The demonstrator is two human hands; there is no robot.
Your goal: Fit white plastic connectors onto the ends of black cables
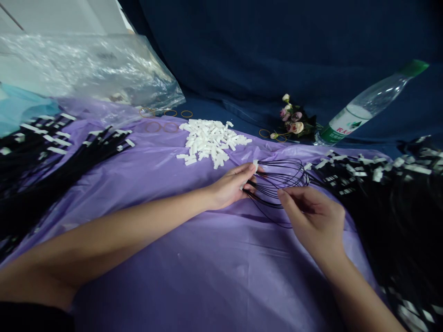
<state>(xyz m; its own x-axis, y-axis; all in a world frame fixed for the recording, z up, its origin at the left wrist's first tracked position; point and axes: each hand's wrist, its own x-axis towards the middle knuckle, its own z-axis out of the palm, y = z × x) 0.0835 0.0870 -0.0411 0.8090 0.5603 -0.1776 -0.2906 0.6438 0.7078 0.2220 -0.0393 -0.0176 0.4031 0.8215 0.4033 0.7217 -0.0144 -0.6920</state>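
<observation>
My left hand (233,186) is closed on one end of a small bundle of thin black cables (273,177), with white connectors (255,165) showing at its fingertips. The cables fan out to the right in loose loops. At their near side is my right hand (314,214), its thumb and forefinger pinched at the cables' edge; whether a strand is between them I cannot make out. Beyond my left hand lies a heap of small white connector pieces (211,140) on the purple plastic sheet (207,258).
Black cables with white ends lie in piles on the left (69,170) and right (391,203). Behind stand a tilted plastic bottle (360,110) and artificial flowers (294,120). Rubber bands (187,114) lie near a clear plastic bag (104,74). A dark blue cloth (263,50) hangs at the back.
</observation>
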